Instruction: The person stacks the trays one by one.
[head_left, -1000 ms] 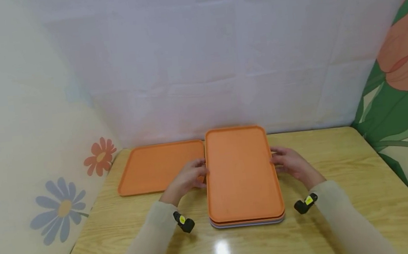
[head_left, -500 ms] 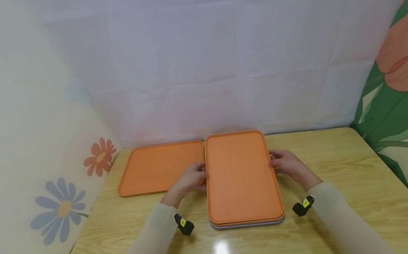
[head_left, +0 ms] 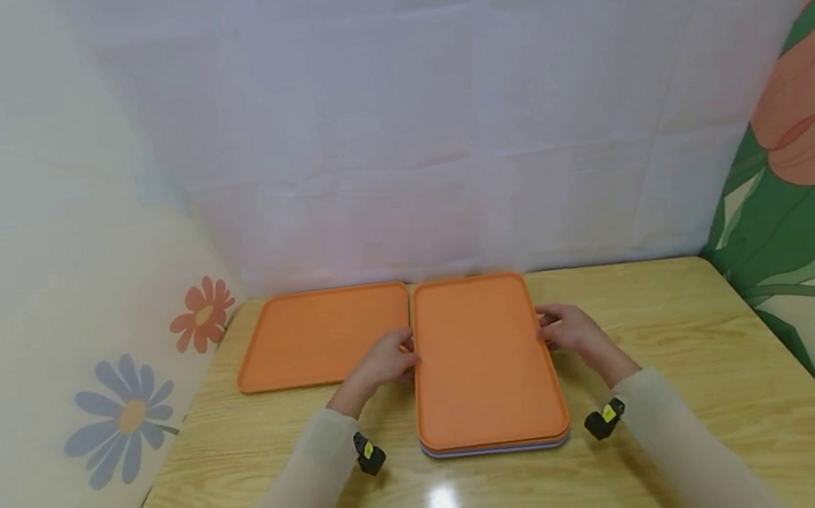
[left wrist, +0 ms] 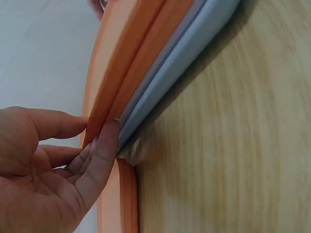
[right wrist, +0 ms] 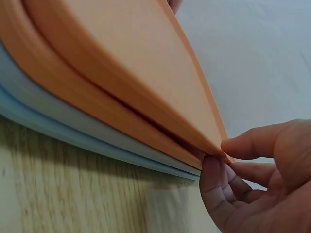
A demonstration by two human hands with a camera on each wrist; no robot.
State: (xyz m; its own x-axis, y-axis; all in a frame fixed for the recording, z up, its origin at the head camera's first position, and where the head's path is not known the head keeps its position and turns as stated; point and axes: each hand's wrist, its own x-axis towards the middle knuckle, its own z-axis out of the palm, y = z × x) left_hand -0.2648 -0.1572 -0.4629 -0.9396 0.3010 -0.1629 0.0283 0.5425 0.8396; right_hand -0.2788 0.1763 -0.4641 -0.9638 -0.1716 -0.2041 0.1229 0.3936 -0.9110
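An orange rectangular tray [head_left: 484, 363] lies on top of a stack, its long sides running away from me. Beneath it show another orange tray [right wrist: 112, 116] and pale blue-grey trays [left wrist: 180, 63]. My left hand [head_left: 387, 358] pinches the top tray's left rim, thumb at the upper edge and a finger low against the stack's side. Opposite, my right hand [head_left: 569, 329] pinches the right rim between thumb and fingers. In the right wrist view, a thin dark gap runs between the two orange trays. The fingertips under the rim are partly hidden.
Left of the stack, more orange trayware [head_left: 326, 334] lies crosswise on the wooden table [head_left: 669, 425], close to my left hand; its edge looks layered in the left wrist view. A white cloth backdrop [head_left: 437, 116] hangs behind. Flower-printed walls stand at both sides.
The far end of the top orange tray has come down and towards me, so it lies flatter on the stack. Both hands have sunk slightly with it, keeping hold of the rims.
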